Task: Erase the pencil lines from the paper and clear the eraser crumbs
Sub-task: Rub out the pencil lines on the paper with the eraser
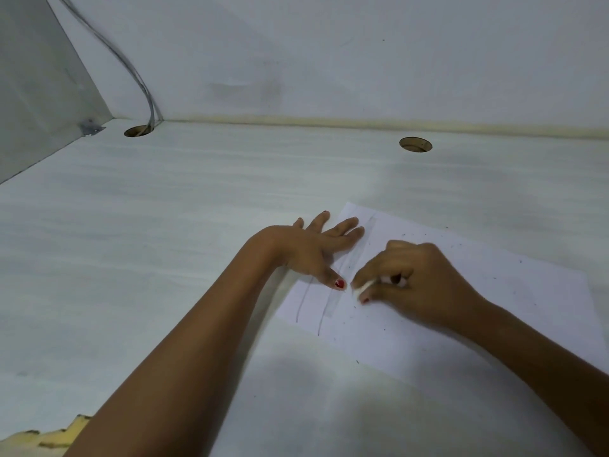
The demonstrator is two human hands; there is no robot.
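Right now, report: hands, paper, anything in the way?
Left hand flat on paper. Right hand grips eraser. Some lines unerased, crumbs scattered. Nothing blocking.

Flat white paper (494,291) w/ pencil lines (320,324), dark crumbs (520,260), eraser (362,287)

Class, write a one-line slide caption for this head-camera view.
Left hand steadies the paper while the right hand holds an eraser beside the remaining pencil lines.
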